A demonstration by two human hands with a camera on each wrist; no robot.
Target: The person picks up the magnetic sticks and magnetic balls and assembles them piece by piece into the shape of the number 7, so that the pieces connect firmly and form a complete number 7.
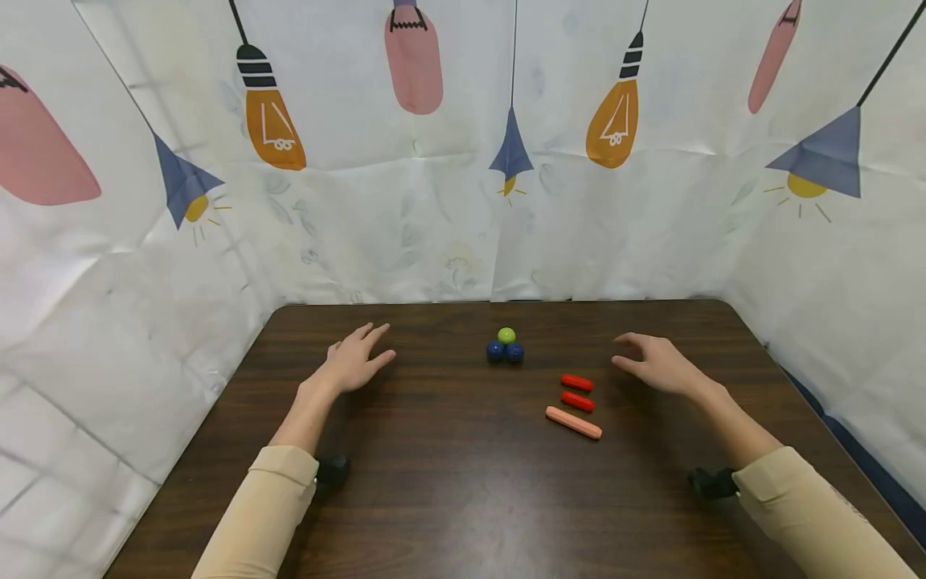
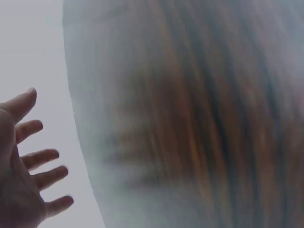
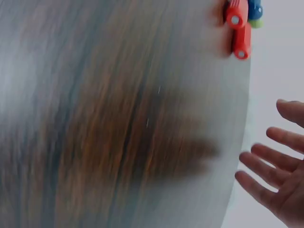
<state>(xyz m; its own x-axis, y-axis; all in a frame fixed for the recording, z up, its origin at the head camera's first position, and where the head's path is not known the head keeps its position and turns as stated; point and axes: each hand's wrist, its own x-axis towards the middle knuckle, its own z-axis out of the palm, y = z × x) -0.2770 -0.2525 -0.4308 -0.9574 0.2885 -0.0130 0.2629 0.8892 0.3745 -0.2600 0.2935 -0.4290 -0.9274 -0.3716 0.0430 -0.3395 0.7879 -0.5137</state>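
Note:
My left hand [image 1: 350, 362] hovers over the left part of the table with fingers spread and nothing in its grasp. On the other side my right hand [image 1: 658, 363] holds nothing, its fingers relaxed. Nearest to it lie two short red sticks [image 1: 577, 382] [image 3: 242, 40], one in front of the other. A longer salmon-pink stick [image 1: 574, 423] lies just in front of them. Farther back, a green ball [image 1: 506, 335] and two dark blue balls [image 1: 495, 351] sit in a close cluster. In the right wrist view the red sticks show round ends.
The dark brown wooden table [image 1: 434, 482] has rounded far corners. A white curtain [image 1: 448, 225] printed with lamps and bulbs hangs behind it and along the sides. Dark wrist straps [image 1: 331, 473] show at both cream sleeves [image 1: 264, 503].

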